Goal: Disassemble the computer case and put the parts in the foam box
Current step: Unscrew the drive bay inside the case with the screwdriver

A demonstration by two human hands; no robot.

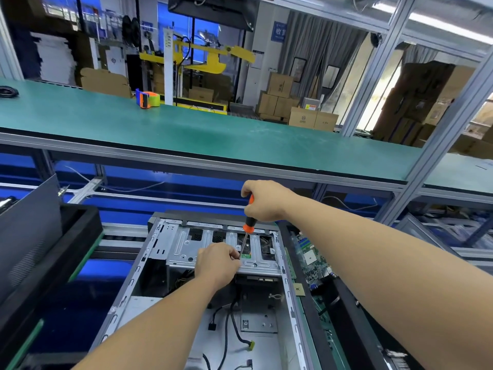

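An orange-and-blue tape dispenser (pixel 148 99) sits on the green shelf (pixel 213 134), with stacked cardboard boxes (pixel 280 98) and a yellow machine (pixel 210 58) behind.

Motherboard (pixel 309 259) right of computer case (pixel 160 284)

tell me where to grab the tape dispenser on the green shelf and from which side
Take the tape dispenser by its blue handle end, which points left, so come from the left. The orange body wraps the tape roll on the right and looks too wide for the fingers to close around. It sits alone on the green shelf, with nothing nearby in the way.
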